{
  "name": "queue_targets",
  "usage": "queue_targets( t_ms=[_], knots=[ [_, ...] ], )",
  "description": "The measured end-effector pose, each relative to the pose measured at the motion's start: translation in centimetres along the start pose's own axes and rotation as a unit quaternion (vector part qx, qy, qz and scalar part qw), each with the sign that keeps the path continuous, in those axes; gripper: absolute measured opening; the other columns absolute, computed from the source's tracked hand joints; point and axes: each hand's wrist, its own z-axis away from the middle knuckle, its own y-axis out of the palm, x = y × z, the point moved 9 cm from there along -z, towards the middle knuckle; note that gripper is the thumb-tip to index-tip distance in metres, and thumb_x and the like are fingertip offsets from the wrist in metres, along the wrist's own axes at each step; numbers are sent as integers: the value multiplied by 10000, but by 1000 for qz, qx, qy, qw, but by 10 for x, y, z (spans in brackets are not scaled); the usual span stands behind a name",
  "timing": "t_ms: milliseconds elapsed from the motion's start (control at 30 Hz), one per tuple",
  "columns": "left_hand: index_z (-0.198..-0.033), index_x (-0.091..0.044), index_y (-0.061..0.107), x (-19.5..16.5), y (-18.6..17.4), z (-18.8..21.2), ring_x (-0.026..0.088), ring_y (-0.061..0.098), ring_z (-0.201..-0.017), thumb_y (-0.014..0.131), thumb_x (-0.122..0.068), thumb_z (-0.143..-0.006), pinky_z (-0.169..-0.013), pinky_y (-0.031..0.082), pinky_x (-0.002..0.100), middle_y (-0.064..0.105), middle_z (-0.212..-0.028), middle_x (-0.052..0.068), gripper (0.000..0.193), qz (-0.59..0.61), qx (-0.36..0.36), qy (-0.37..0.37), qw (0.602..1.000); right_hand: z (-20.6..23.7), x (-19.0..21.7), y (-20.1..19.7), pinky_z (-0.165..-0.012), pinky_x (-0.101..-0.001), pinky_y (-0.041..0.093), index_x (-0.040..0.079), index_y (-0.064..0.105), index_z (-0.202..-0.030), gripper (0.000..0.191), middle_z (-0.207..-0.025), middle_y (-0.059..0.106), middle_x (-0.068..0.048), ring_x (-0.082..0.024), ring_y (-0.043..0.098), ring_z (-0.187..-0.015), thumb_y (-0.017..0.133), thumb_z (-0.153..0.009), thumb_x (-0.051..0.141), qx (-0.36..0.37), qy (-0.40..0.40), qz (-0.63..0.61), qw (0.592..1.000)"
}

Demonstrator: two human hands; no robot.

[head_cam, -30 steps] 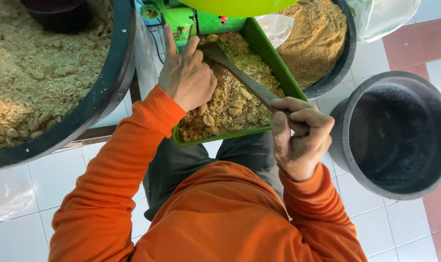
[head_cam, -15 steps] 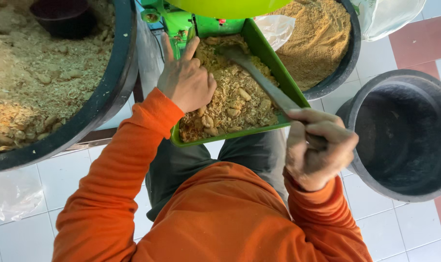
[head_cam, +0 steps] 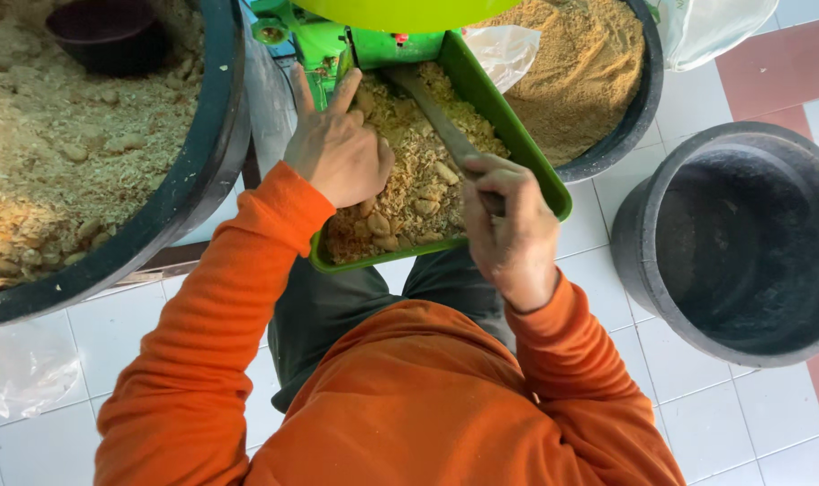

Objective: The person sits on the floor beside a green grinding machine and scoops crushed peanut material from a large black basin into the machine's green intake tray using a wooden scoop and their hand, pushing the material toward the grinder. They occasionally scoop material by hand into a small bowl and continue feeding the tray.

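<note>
Left hand [head_cam: 337,148] open on crumbly feed in green tray [head_cam: 526,157], right hand [head_cam: 508,225] gripping flat scraper [head_cam: 432,112]

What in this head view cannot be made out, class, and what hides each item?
- Green machine: cut off by the top edge, under a yellow-green bowl.
- Flat tool: its handle is buried in the right hand.
- Left hand: palm hidden, pressed into the green tray.
- Empty black bucket: cropped by the right edge.

Three black tubs [head_cam: 648,261], one green tray [head_cam: 517,148], one dark bowl [head_cam: 103,31], two hands [head_cam: 337,148], one flat tool [head_cam: 441,121]
</note>
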Motion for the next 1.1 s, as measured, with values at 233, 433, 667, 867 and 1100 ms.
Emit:
queue_targets(
  t_ms=[233, 433, 667, 867, 1100],
  knots=[
    [-930, -14, 766, 6, 30, -44, 387, 345, -1444, 393, -391, -962, -1077, 60, 807, 669, -1255, 199, 531, -59, 112, 25, 992, 14, 5, -84, -528, -201, 471, -7, 446, -1062, 265, -1024, 758, -177, -88, 601, -593, 692, -991, -72, -117, 50, 23, 992],
    [-868, -7, 755, 12, 16, -35, 349, 463, -1356, 407, -343, -1010, -1144, 224, 654, 714, -1147, 189, 504, 12, 18, 14, 1000, -14, 7, -41, -661, -231, 554, -32, 471, -1095, 215, -1076, 721, -225, -155, 689, -774, 679, -1060, -73, -9, -14, 11, 1000],
    [-738, -20, 718, 4, -13, 6, 349, 482, -1382, 503, -267, -993, -1156, 206, 693, 728, -865, 121, 415, 77, -48, 16, 996, 7, -7, -50, -561, -193, 486, 0, 449, -1022, 226, -1004, 751, -171, -80, 622, -606, 656, -959, -65, -138, 90, -88, 982],
    [-1041, -21, 738, -7, -29, 33, 349, 471, -1384, 607, -285, -965, -1106, 210, 737, 725, -1095, 115, 304, 112, -102, 42, 988, 10, 7, -9, -666, -250, 556, 0, 508, -1071, 226, -1070, 740, -180, -197, 719, -829, 704, -990, -75, -52, -26, 17, 998],
    [-1217, -56, 719, -21, -36, 51, 343, 466, -1434, 588, -356, -1010, -1214, 206, 656, 638, -1402, 100, 387, 85, -113, 138, 980, -6, 2, 11, -710, -260, 574, -8, 513, -1080, 233, -1148, 721, -186, -183, 707, -848, 719, -995, -78, 14, 13, -11, 1000]
  ],
)
